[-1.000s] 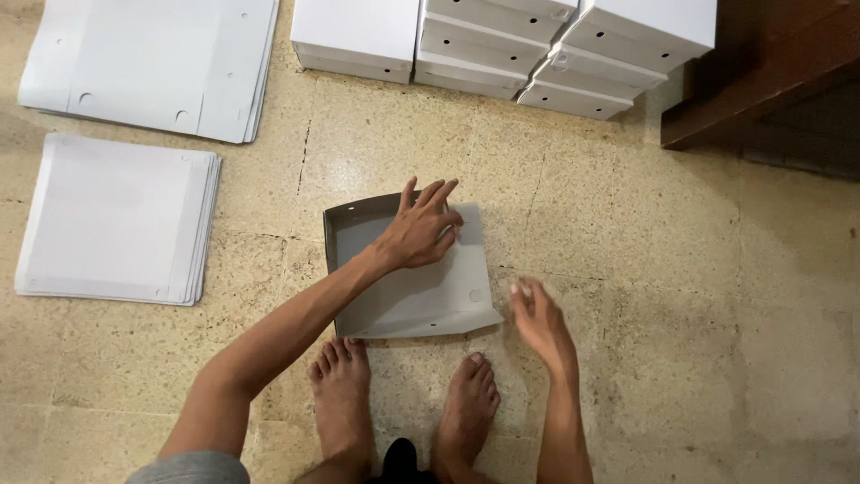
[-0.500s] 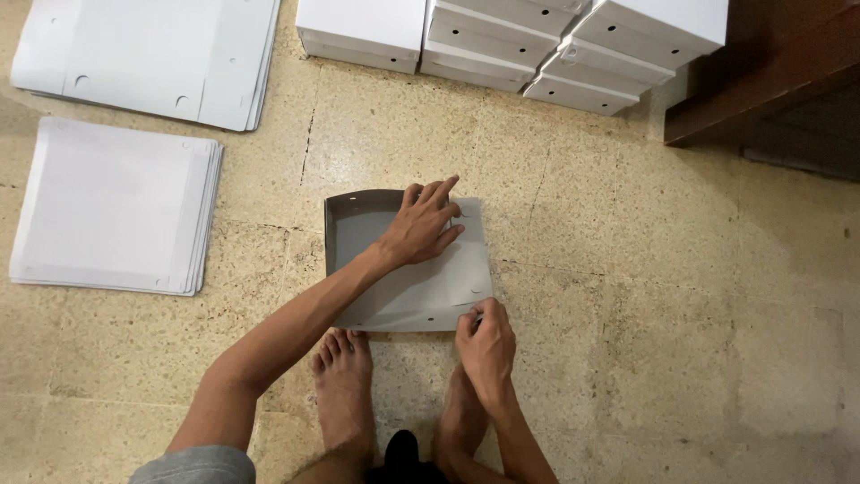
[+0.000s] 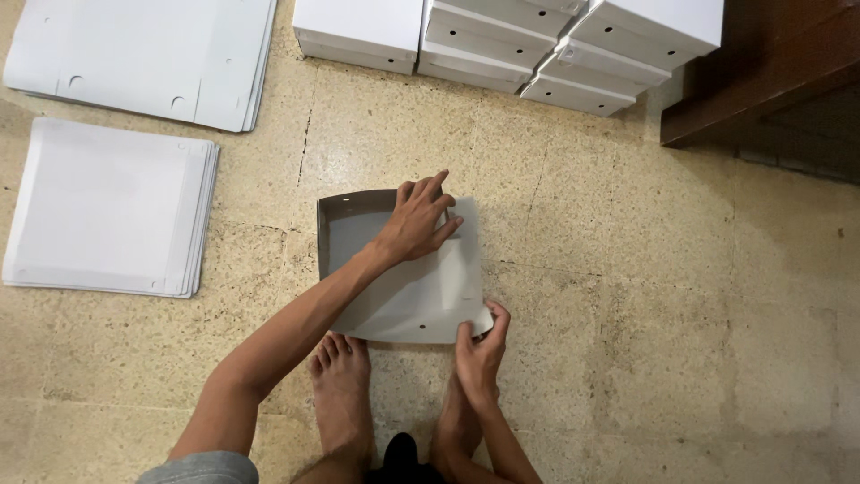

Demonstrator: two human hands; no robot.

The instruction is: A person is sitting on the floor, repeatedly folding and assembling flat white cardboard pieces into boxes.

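Observation:
A partly folded grey-white cardboard box blank (image 3: pixel 408 296) lies on the floor in front of my bare feet. Its far-left walls stand up; the rest is flat. My left hand (image 3: pixel 419 218) presses flat on its far part, fingers spread. My right hand (image 3: pixel 479 345) pinches the near right corner flap of the cardboard, lifting it slightly.
Two stacks of flat white cardboard blanks lie at left: one (image 3: pixel 107 208) near, one (image 3: pixel 143 54) farther back. Several assembled white boxes (image 3: pixel 511 36) are stacked at the top. A dark wooden piece of furniture (image 3: pixel 770 81) stands at the upper right. The floor is speckled stone tile.
My right hand came in from the bare floor at right and took hold of the cardboard's near right corner. My left hand stayed pressed on the cardboard.

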